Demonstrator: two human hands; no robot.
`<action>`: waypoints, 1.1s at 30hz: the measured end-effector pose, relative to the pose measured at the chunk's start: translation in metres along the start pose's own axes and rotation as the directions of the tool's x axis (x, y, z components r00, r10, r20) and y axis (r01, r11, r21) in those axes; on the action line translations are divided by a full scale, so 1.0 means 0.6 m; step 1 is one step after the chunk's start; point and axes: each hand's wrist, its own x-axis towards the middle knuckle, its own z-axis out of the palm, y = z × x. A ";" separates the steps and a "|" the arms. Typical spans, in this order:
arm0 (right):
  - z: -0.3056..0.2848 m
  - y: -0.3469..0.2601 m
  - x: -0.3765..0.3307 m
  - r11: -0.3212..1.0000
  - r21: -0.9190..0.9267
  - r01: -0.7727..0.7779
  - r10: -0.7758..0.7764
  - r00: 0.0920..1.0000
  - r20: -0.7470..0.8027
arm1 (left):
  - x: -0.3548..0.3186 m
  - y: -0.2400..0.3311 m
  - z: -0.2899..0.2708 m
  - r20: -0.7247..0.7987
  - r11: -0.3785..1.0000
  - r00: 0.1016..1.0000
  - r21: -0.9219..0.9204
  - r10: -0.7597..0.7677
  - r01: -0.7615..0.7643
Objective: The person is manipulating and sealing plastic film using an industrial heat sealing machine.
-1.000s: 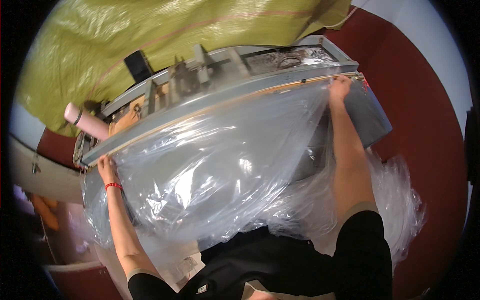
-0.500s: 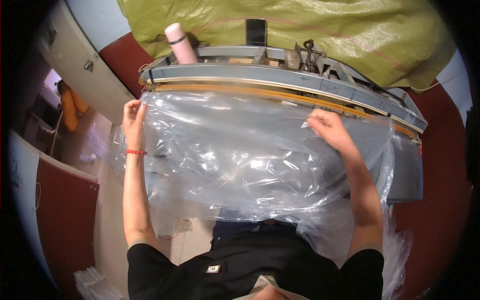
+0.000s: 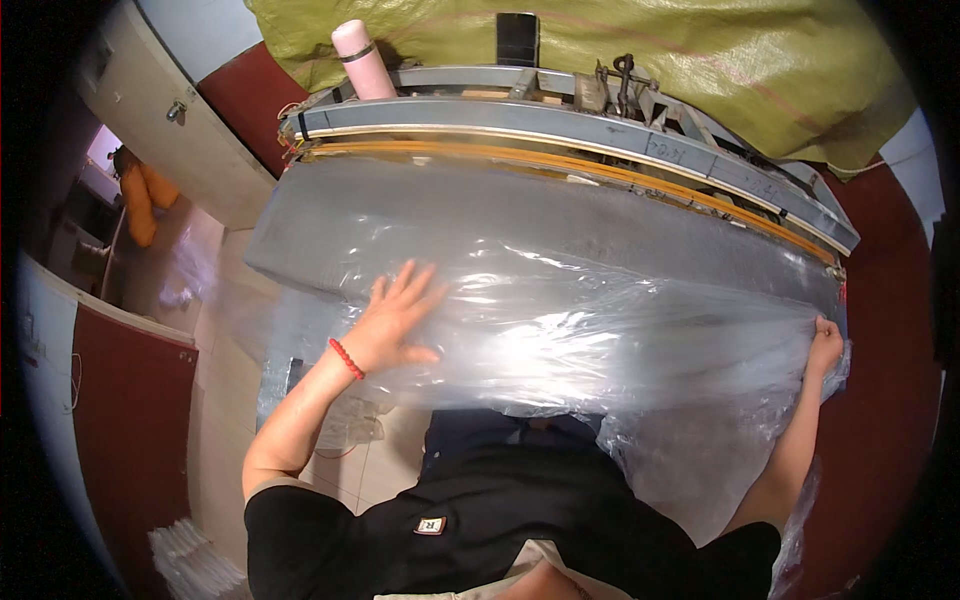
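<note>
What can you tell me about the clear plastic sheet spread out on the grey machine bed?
The clear plastic sheet is thin, glossy film, wrinkled and catching bright glare. It lies across the grey machine bed, below the long sealing bar, and its near edge droops off the front toward the person's body. The left hand presses flat on it with fingers spread; the right hand grips its far right edge in a closed fist. More crumpled film hangs below on the right.

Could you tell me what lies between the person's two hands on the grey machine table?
In the head view, only the clear plastic sheet spans from the flat left hand to the right hand gripping its edge, over the grey table.
</note>
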 end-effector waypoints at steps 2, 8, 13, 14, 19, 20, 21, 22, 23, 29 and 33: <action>-0.034 -0.026 -0.011 0.994 -0.096 -0.048 0.050 0.999 0.018 | 0.020 0.001 0.000 -0.070 0.990 0.998 -0.144 0.001 -0.011; -0.017 0.001 0.009 0.998 -0.062 -0.019 0.020 1.000 0.015 | 0.083 -0.137 -0.003 -0.425 0.829 0.768 0.068 -0.479 0.555; -0.011 0.025 0.017 0.996 -0.028 -0.085 0.085 0.996 -0.003 | 0.219 0.083 -0.025 -0.155 0.774 0.983 -0.632 -0.096 -0.024; -0.011 0.024 0.017 0.996 -0.006 -0.088 0.088 0.996 0.001 | 0.244 0.115 -0.012 -0.092 0.815 0.994 -0.571 0.052 -0.096; -0.019 0.020 0.014 0.994 -0.029 -0.103 0.103 0.995 -0.006 | 0.335 0.261 0.014 0.006 0.881 0.985 -0.449 0.172 -0.151; -0.016 0.022 0.016 0.994 -0.004 -0.109 0.109 0.994 -0.007 | 0.349 0.263 0.025 -0.005 0.830 0.977 -0.527 0.215 -0.185; -0.014 0.022 0.016 0.994 -0.001 -0.110 0.110 0.994 -0.006 | 0.362 0.259 0.041 -0.017 0.770 0.966 -0.601 0.257 -0.216; -0.014 0.022 0.016 0.993 0.008 -0.121 0.121 0.993 -0.001 | 0.372 0.257 0.051 -0.103 0.634 0.949 -0.721 0.299 -0.278; -0.014 0.020 0.016 0.991 0.017 -0.130 0.130 0.992 0.005 | 0.381 0.245 0.056 -0.102 0.637 0.949 -0.719 0.298 -0.277; -0.018 0.017 0.014 0.994 -0.002 -0.112 0.112 0.994 -0.007 | 0.300 0.165 -0.050 0.048 0.030 0.908 -0.999 0.416 0.039; -0.009 0.030 0.014 0.994 0.024 -0.106 0.106 0.994 0.025 | 0.198 0.007 -0.116 0.078 0.112 0.984 -0.992 0.157 0.061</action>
